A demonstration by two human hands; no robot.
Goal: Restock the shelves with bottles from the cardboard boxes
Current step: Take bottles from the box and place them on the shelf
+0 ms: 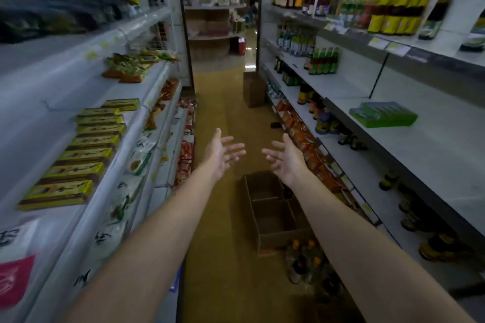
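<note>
Both arms reach forward down a shop aisle. My left hand (223,152) and my right hand (284,157) are held out palms facing each other, fingers spread and relaxed, holding nothing. Below them on the floor stands an open cardboard box (273,212) with dividers, its visible compartments holding nothing. Several bottles with orange caps (304,259) stand on the floor just in front of the box. A second, closed cardboard box (253,89) stands farther down the aisle. The right shelves (393,149) carry rows of bottles (324,60) with wide bare stretches.
The left shelves (110,102) hold yellow flat packs (78,155) and bagged goods. A green flat pack (383,114) lies on a right shelf. Red snack packs (301,134) fill the lower right shelf. The brown floor runs between the shelf rows.
</note>
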